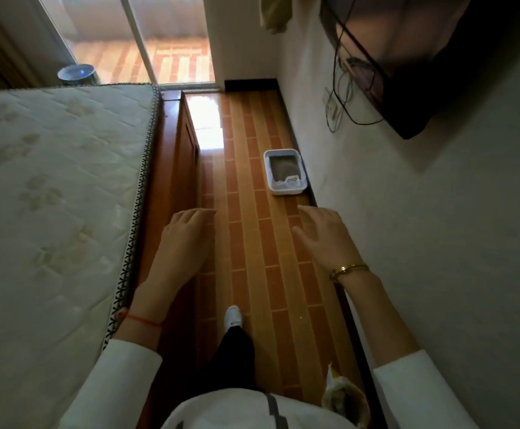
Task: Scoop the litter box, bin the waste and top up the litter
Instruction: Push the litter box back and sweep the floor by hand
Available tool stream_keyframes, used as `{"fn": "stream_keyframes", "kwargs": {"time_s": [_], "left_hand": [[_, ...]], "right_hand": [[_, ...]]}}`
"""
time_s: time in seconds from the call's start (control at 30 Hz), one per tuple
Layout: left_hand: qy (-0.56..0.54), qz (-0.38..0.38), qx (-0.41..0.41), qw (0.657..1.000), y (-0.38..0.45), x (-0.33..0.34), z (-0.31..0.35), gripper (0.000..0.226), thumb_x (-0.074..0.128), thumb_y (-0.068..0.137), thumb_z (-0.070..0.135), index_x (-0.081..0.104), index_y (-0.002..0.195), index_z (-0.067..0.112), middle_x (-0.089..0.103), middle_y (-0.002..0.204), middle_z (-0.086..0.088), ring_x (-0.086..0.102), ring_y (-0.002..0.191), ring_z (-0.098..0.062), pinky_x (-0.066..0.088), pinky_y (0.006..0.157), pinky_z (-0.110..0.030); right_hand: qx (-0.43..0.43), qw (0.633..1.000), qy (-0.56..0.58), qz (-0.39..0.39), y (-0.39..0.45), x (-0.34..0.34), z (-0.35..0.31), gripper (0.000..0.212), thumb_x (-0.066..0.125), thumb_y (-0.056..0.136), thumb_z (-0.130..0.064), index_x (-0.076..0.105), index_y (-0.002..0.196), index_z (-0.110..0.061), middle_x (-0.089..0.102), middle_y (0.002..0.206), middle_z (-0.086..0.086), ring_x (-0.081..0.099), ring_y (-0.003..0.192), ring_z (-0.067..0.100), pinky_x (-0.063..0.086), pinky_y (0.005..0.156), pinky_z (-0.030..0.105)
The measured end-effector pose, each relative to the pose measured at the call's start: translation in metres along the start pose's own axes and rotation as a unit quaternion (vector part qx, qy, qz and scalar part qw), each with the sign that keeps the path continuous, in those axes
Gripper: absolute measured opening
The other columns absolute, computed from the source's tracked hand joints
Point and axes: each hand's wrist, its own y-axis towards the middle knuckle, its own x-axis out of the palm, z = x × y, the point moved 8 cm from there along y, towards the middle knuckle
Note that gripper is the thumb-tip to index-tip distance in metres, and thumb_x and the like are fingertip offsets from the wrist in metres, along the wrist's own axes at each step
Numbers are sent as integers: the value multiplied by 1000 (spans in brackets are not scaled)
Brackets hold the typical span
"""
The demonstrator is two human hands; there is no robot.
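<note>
A white litter box (302, 189) stands on the tiled floor against the right wall, a few steps ahead. Grey litter (282, 167) fills it, and a white slotted scoop (292, 179) lies in its near right corner. My left hand (184, 243) and my right hand (325, 236) are both held out in front of me, well short of the box, fingers spread and empty. An open bag (344, 397) holding greyish grains sits on the floor by the wall, under my right forearm.
A bare mattress (51, 187) on a wooden bed frame (172, 168) bounds the narrow aisle on the left. A wall-mounted TV (407, 57) with hanging cables juts out at upper right. A sliding glass door (159, 41) ends the aisle. My foot (233, 317) is mid-aisle.
</note>
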Motion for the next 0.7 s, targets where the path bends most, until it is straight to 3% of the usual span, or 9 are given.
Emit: {"fn": "stream_keyframes", "kwargs": {"time_s": [0.17, 0.37, 0.5, 0.7], "left_hand": [[22, 42, -12, 999, 81, -31, -49, 33, 62, 88, 17, 61, 121, 16, 64, 119, -6, 55, 111, -29, 48, 91, -42], [37, 36, -3, 999, 193, -58, -103, 35, 56, 89, 22, 61, 123, 16, 63, 123, -5, 52, 114, -31, 42, 93, -41], [48, 36, -7, 998, 258, -63, -133, 33, 60, 88, 14, 61, 121, 13, 63, 122, -10, 53, 115, -34, 45, 93, -44], [47, 41, -11, 998, 354, -52, -178, 32, 59, 91, 18, 59, 123, 17, 62, 124, -6, 51, 117, -29, 44, 93, -43]], "right_hand": [[-36, 999, -9, -10, 102, 18, -39, 47, 59, 90, -34, 51, 133, -18, 55, 133, 6, 45, 126, 21, 42, 105, 41], [-18, 999, 35, -9, 220, 39, -76, 45, 58, 91, -31, 49, 134, -18, 51, 135, 6, 43, 127, 22, 41, 105, 40], [-13, 999, 41, -7, 289, 49, -89, 45, 58, 91, -29, 49, 133, -18, 52, 134, 8, 45, 126, 23, 42, 102, 39], [-27, 999, 32, -16, 399, 65, -91, 46, 59, 91, -28, 49, 134, -16, 52, 137, 7, 44, 129, 24, 39, 104, 40]]}}
